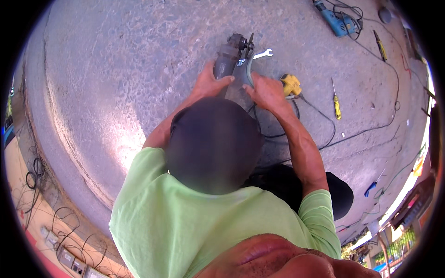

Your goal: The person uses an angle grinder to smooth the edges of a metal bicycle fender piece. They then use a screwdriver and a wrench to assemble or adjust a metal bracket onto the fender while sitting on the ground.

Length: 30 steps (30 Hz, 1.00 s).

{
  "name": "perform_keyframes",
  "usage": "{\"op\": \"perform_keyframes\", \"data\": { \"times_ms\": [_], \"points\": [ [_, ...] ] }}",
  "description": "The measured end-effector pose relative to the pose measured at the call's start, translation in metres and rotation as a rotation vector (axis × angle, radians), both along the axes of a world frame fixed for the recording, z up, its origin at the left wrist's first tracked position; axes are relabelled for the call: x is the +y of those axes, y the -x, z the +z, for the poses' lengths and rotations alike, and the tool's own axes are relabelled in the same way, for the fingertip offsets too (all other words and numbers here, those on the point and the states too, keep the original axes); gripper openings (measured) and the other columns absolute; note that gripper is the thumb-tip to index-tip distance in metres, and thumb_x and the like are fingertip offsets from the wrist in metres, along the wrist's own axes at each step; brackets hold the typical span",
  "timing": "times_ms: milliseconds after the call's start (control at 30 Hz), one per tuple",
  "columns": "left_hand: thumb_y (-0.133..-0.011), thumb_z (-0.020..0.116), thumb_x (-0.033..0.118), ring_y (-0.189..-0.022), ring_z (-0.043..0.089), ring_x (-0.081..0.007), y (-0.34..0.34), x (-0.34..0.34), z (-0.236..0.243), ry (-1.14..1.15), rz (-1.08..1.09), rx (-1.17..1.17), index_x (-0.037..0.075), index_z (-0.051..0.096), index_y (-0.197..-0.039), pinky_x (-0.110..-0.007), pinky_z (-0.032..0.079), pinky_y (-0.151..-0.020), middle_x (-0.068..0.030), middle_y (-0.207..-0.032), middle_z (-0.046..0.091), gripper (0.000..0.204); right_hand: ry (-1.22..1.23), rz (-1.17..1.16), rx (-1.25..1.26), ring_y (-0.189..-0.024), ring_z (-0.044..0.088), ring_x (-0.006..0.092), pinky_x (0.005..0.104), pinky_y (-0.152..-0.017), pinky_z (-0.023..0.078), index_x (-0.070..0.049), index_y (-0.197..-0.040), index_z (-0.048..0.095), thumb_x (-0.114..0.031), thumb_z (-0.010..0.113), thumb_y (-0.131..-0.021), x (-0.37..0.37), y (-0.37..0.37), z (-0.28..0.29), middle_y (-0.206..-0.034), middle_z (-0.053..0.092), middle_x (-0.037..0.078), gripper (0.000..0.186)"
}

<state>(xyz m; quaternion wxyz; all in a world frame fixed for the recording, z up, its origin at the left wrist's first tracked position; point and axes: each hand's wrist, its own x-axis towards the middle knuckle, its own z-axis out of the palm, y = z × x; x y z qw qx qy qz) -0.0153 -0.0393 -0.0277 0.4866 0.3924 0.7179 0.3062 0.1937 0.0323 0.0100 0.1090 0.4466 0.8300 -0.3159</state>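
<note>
A dark angle grinder lies on the floor ahead of me, its disc on edge at the far right of its head. My left hand is closed round the grinder's body, thumb on the near side. My right hand grips the near end of a curved, grey-green guard-like band just below the disc. Whether the band is joined to the grinder I cannot tell. Beyond the right hand lies an open-end wrench, partly behind the band. A yellow corded thing sits right beside that hand.
A yellow-handled screwdriver lies to the right. Farther off are a blue corded power tool and yellow-black pliers-like tool. Black cord winds over the rough concrete floor. A blue-handled screwdriver lies near right.
</note>
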Motion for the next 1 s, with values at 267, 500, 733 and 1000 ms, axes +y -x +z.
{"op": "perform_keyframes", "data": {
  "times_ms": [267,500,733,1000],
  "points": [
    [-0.078,0.082,0.030,-0.102,0.063,-0.0241,-0.002,-0.005,0.005,-0.044,-0.015,-0.023,-0.008,0.055,-0.126,-0.037,0.049,-0.091,-0.0193,-0.107,0.067,0.067,0.008,0.005,0.003,-0.091,0.070,0.0429,0.0541,-0.082,0.052,-0.002,-0.106,0.061,-0.036,0.067,-0.091,0.001,0.003,0.001,-0.091,0.073,0.024,0.038],
    [-0.079,0.082,0.028,-0.103,0.063,-0.0237,-0.005,-0.010,0.008,-0.045,-0.016,0.016,-0.008,0.053,-0.129,-0.037,0.049,-0.092,-0.0187,-0.109,0.066,0.068,0.024,0.013,-0.004,-0.090,0.070,0.0420,0.0528,-0.083,0.052,0.000,-0.106,0.062,-0.035,0.066,-0.092,0.003,0.004,0.005,-0.091,0.073,0.024,0.038],
    [-0.080,0.083,0.030,-0.105,0.063,-0.0243,-0.006,-0.015,-0.003,-0.070,-0.003,0.011,-0.008,0.049,-0.134,-0.036,0.049,-0.093,-0.0194,-0.111,0.066,0.075,-0.016,0.034,0.038,-0.087,0.069,0.0459,0.0569,-0.076,0.051,0.000,-0.104,0.061,-0.037,0.066,-0.093,0.001,0.002,-0.002,-0.087,0.071,0.026,0.039],
    [-0.082,0.081,0.029,-0.099,0.066,-0.0276,-0.010,-0.014,0.006,-0.044,0.003,0.024,-0.003,0.052,-0.128,-0.040,0.050,-0.090,-0.0197,-0.106,0.067,0.063,-0.038,0.021,0.042,-0.084,0.069,0.0465,0.0578,-0.076,0.051,0.000,-0.101,0.061,-0.037,0.067,-0.092,0.000,0.002,-0.003,-0.085,0.070,0.026,0.039]
  ]
}}
